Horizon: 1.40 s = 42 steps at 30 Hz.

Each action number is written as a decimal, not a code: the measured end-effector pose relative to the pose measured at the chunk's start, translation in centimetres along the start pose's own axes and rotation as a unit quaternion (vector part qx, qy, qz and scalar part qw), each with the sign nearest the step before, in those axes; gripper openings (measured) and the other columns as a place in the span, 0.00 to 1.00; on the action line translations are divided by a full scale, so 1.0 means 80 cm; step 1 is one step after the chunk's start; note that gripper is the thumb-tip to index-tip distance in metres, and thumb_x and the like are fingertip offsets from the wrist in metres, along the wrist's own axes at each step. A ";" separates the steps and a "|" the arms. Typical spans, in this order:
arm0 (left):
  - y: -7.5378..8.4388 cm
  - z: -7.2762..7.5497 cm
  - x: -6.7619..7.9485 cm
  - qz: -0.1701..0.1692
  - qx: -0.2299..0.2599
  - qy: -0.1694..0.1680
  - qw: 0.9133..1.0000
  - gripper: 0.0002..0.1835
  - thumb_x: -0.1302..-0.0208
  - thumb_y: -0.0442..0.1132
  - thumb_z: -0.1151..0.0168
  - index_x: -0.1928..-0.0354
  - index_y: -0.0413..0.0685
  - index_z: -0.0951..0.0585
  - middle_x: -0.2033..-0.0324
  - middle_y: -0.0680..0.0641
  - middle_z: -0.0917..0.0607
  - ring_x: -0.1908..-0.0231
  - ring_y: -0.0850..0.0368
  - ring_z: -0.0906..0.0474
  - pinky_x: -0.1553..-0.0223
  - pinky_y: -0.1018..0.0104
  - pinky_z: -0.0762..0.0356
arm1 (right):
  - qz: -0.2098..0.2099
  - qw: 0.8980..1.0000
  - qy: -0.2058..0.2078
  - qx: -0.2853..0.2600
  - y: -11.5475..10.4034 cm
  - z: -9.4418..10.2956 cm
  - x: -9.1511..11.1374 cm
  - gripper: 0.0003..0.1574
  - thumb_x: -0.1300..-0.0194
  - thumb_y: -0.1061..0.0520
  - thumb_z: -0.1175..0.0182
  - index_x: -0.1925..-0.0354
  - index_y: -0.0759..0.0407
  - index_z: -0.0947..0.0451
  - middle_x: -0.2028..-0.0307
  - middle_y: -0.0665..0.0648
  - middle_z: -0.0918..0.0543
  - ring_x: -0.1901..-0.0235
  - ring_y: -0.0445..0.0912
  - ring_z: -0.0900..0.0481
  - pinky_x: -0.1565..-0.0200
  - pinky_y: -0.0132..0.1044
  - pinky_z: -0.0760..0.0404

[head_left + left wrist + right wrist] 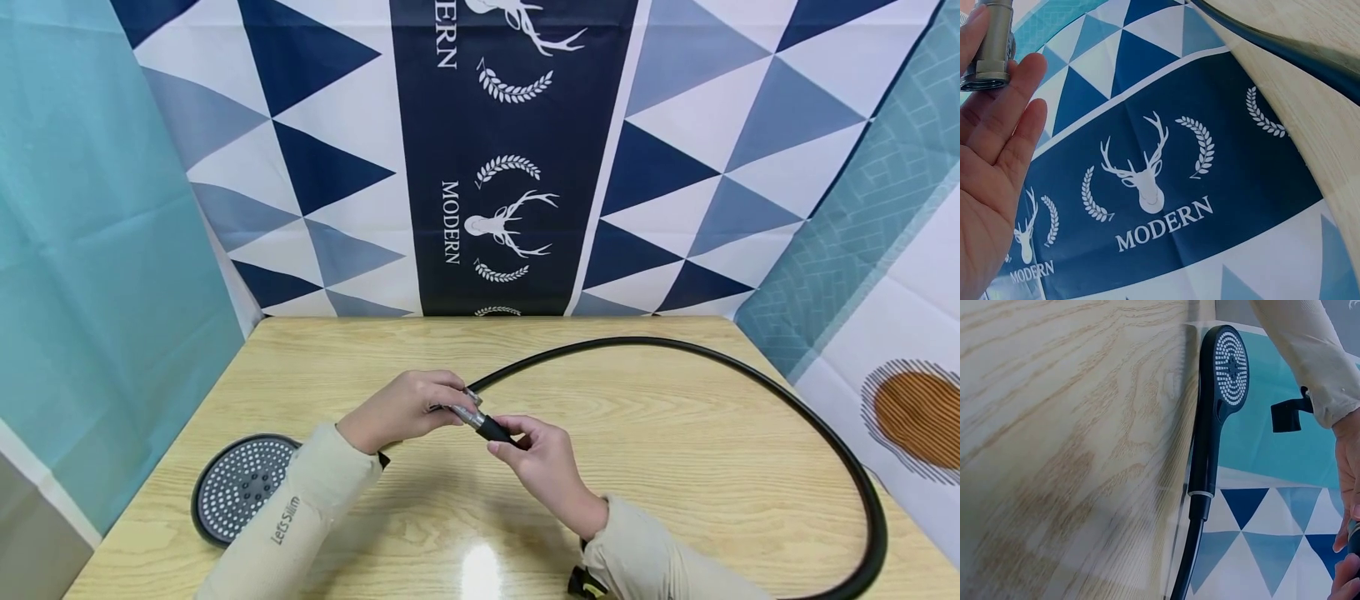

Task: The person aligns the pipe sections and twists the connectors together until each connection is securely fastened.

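Observation:
Over the middle of the table, my left hand (416,408) grips a metal fitting (470,416) between thumb and fingers. In the left wrist view this fitting (994,47) has flat-sided faces and a round opening at its lower end. My right hand (543,462) pinches the black hose end (495,430), which meets the fitting in line in the head view. A black hand shower (1230,369) with a round, dotted spray face lies at the left, its handle partly hidden by the left sleeve in the head view.
The black hose (637,340) runs from the hand shower's handle and loops widely over the right side of the wooden table (637,500). A patterned cloth (517,125) hangs behind the far edge, with more cloths at both sides. Dark wrist straps show at both sleeves.

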State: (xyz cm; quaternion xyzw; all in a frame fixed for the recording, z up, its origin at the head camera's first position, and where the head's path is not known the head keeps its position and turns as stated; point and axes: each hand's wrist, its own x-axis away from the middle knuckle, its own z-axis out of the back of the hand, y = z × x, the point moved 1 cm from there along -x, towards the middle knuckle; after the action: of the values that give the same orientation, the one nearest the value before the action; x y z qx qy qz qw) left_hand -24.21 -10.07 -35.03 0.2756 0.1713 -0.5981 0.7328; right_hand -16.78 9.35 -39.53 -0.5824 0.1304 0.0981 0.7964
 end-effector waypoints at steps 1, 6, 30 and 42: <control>0.000 0.000 0.000 0.000 -0.001 -0.001 1.000 0.10 0.50 0.29 0.28 0.64 0.44 0.13 0.63 0.49 0.15 0.63 0.60 0.18 0.58 0.73 0.23 | 0.000 1.000 -0.001 0.002 0.000 0.000 0.000 0.14 0.48 0.69 0.31 0.59 0.69 0.16 0.67 0.59 0.15 0.83 0.37 0.28 0.82 0.28 0.31; -0.001 0.000 -0.001 -0.002 -0.005 -0.002 1.000 0.10 0.50 0.29 0.28 0.64 0.44 0.13 0.63 0.49 0.15 0.63 0.60 0.18 0.58 0.73 0.22 | 0.007 1.000 -0.010 0.015 0.003 -0.001 -0.002 0.12 0.46 0.70 0.33 0.60 0.70 0.17 0.70 0.59 0.16 0.82 0.37 0.28 0.81 0.28 0.31; -0.004 -0.008 -0.001 -0.016 -0.006 -0.017 1.000 0.11 0.51 0.27 0.28 0.64 0.44 0.13 0.64 0.48 0.16 0.63 0.61 0.19 0.57 0.75 0.23 | -0.023 0.994 -0.104 -0.001 0.009 0.009 -0.003 0.12 0.32 0.66 0.46 0.57 0.75 0.22 0.81 0.52 0.28 0.84 0.35 0.39 0.81 0.28 0.41; -0.002 -0.008 -0.001 -0.006 0.007 -0.022 1.000 0.11 0.51 0.28 0.27 0.64 0.43 0.13 0.64 0.48 0.15 0.63 0.60 0.19 0.57 0.75 0.23 | 0.001 0.998 -0.054 -0.024 0.012 0.007 0.003 0.13 0.44 0.70 0.34 0.62 0.74 0.27 0.78 0.60 0.20 0.80 0.37 0.28 0.78 0.28 0.30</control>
State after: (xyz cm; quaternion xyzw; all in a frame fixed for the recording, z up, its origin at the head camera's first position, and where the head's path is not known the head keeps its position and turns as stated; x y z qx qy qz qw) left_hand -24.38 -9.61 -35.53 0.2662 0.1530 -0.6095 0.7310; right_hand -16.81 10.19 -40.31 -0.5947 0.0858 0.1335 0.7882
